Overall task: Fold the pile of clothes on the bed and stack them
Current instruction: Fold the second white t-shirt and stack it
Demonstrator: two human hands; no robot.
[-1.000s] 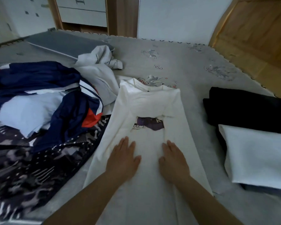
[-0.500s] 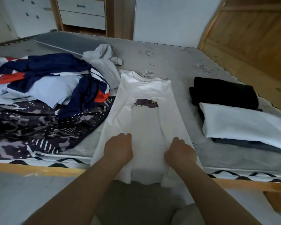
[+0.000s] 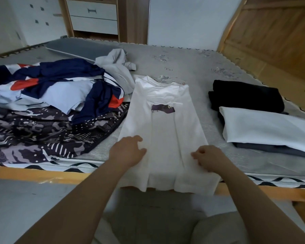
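Both hands lie on the white T-shirt on the bed: left hand fingers relaxed, right hand fingers curled, pinching the cloth.

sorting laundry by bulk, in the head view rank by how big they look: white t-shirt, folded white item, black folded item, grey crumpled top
1. white t-shirt
2. folded white item, nearer the camera, so unsure
3. black folded item
4. grey crumpled top, farthest away

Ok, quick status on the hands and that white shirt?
Left hand and right hand both on white T-shirt, sides folded in, hem over bed edge. Nothing in the way.
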